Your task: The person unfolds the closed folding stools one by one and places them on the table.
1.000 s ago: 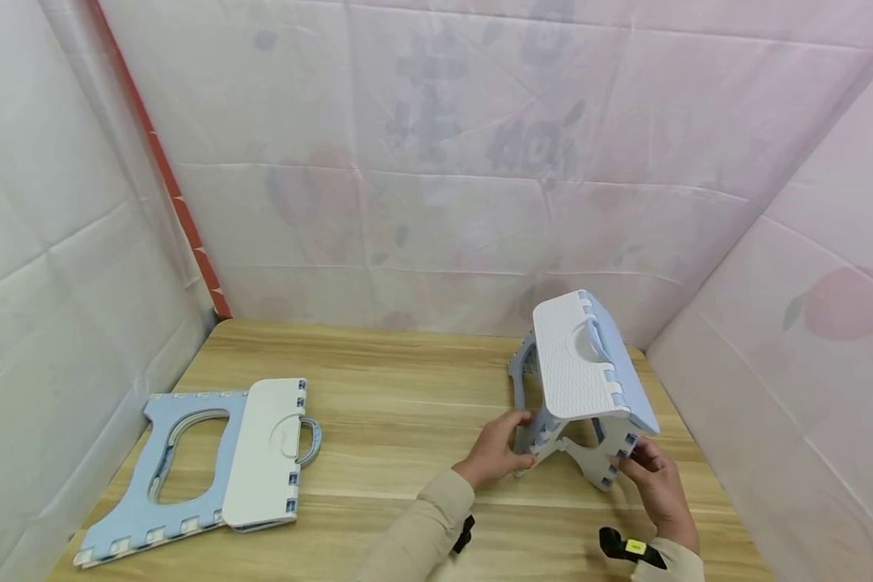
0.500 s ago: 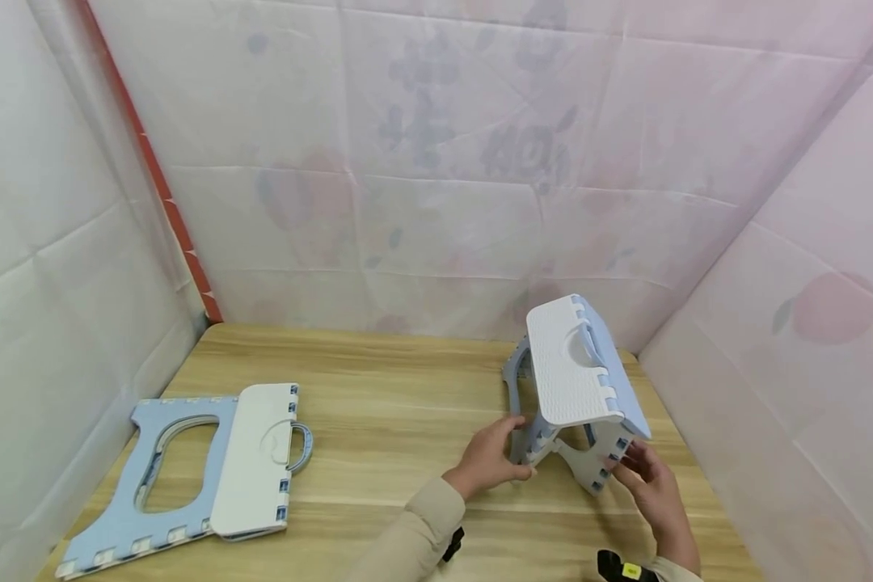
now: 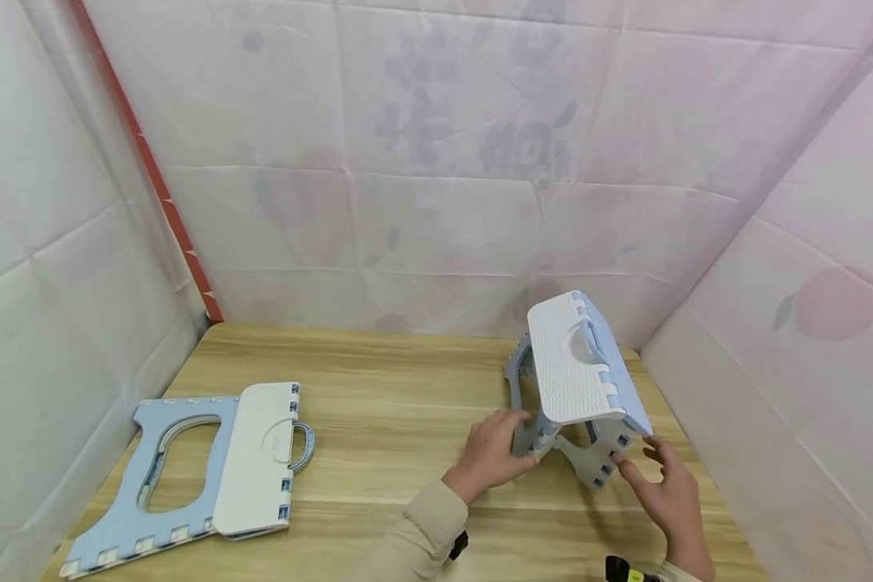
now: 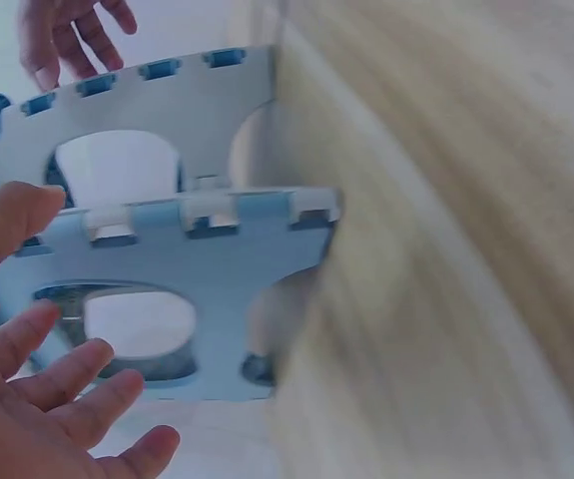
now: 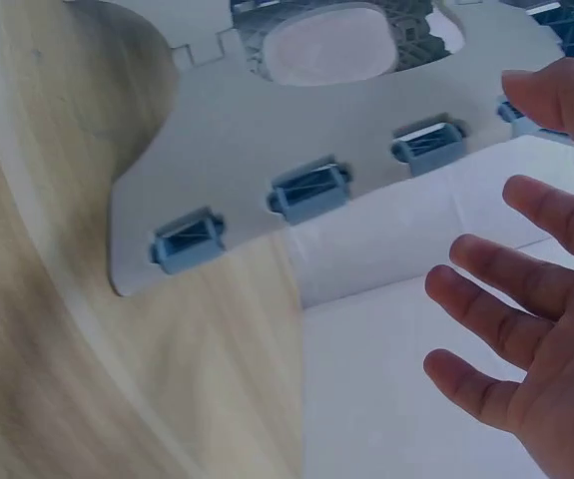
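Note:
A blue-and-white folding step stool [image 3: 571,368] stands partly unfolded at the right of the table, its two seat halves sloping like a roof and its legs spread. My left hand [image 3: 487,454] is at the stool's near left leg. In the left wrist view that hand's fingers [image 4: 95,411] are spread beside the blue leg panel [image 4: 217,244], with the thumb over its edge. On the other side, my right hand [image 3: 668,487] has its fingers apart, and its thumb is close to the white leg panel [image 5: 267,150]. Whether either thumb touches the stool I cannot tell.
A second folding stool [image 3: 258,461] lies folded flat on the left of the wooden table [image 3: 378,388], its handle [image 3: 303,446] pointing right. White printed sheeting [image 3: 436,226] walls the table at the back and both sides, close to the upright stool's right.
My right hand's fingers have spread and come away from the leg panel, to the right. The left hand and the upright stool stay nearly in place; the view shifts slightly.

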`<state>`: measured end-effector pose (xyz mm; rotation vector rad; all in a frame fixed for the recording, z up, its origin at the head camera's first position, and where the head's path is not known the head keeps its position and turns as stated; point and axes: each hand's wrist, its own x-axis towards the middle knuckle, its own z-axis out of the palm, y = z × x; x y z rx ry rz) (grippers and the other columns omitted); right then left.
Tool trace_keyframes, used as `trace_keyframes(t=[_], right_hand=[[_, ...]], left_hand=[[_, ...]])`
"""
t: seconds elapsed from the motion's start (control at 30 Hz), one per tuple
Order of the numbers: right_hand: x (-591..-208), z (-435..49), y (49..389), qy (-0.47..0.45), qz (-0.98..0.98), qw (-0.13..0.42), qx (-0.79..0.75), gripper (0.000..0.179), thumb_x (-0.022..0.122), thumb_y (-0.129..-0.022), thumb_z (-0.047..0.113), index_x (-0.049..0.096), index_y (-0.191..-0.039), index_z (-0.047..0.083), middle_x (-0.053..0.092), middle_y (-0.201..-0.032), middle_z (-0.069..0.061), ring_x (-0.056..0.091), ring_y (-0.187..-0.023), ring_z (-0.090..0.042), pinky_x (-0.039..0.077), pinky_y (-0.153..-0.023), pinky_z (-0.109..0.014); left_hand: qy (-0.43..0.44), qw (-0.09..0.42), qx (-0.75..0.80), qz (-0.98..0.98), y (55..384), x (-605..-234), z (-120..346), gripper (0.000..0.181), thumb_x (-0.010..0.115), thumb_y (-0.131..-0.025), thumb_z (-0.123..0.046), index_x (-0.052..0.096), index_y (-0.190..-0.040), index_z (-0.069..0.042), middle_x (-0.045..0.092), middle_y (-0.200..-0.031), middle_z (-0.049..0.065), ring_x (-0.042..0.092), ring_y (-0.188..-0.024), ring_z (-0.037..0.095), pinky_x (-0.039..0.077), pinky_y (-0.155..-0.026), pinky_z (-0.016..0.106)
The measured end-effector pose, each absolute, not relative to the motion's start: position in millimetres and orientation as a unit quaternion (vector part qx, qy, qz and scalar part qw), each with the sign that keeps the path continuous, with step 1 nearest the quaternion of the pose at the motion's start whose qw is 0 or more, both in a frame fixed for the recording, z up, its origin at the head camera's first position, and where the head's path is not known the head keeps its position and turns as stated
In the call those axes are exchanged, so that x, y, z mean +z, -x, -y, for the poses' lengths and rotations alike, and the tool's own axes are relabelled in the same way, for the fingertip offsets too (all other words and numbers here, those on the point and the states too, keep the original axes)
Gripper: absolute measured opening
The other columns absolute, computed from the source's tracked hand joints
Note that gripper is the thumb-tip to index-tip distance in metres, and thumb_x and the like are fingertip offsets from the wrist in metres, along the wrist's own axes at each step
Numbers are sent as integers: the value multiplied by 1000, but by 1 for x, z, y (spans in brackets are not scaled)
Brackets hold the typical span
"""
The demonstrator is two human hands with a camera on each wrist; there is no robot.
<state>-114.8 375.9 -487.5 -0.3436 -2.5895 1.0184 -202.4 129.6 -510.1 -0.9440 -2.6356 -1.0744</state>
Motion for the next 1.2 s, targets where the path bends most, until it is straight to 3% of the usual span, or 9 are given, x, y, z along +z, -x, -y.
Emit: trace_keyframes(t=[0.13,0.37,0.47,0.6,0.8,1.03,1.2], right_hand=[[-488,-378,115,111,900,206,367,62,68,-85,24,42,-134,-2,44,-129,-27,45,-112,-42,33,-90,-55],[-474,-369,112,109,889,244,372,61,69,-84,18,43,-137,4,45,-131,-22,44,-111,-35,34,-88,-58],[-469,-366,109,103,885,262,370,60,70,-83,13,45,-137,8,46,-132,-15,43,-114,-16,35,-94,-38],[-462,-366,109,72,875,307,366,60,72,-78,4,50,-134,9,47,-128,-1,40,-109,4,30,-85,-16],[-450,-364,113,32,870,334,362,62,72,-73,-3,54,-131,10,47,-123,17,41,-107,4,31,-84,-16],[-440,-358,121,-20,867,337,367,58,71,-74,-6,55,-129,5,47,-127,12,40,-115,0,31,-85,-14],[-436,-355,129,-75,854,360,368,56,70,-72,-11,57,-126,1,51,-128,-6,40,-118,-3,31,-84,-13]], left_hand=[[323,97,-352,873,202,-499,-129,51,72,-77,-29,57,-123,-14,57,-119,0,54,-104,13,42,-84,35],[318,122,-357,870,200,-483,-131,41,69,-79,-23,61,-118,-14,56,-113,0,54,-97,12,41,-80,32],[310,140,-363,868,198,-476,-131,41,69,-79,-25,60,-118,-15,54,-115,0,53,-100,13,41,-78,30],[295,146,-373,868,195,-466,-132,42,67,-80,-27,60,-120,-17,52,-118,-1,51,-104,13,41,-79,30],[286,152,-378,867,191,-450,-136,40,69,-81,-28,61,-118,-17,53,-121,1,51,-107,15,42,-83,33],[328,191,-386,841,192,-446,-144,36,69,-81,-29,64,-115,-17,55,-120,5,52,-108,14,43,-85,35],[363,216,-394,816,196,-447,-151,35,66,-84,-27,63,-117,-17,55,-121,8,50,-112,14,42,-89,31]])
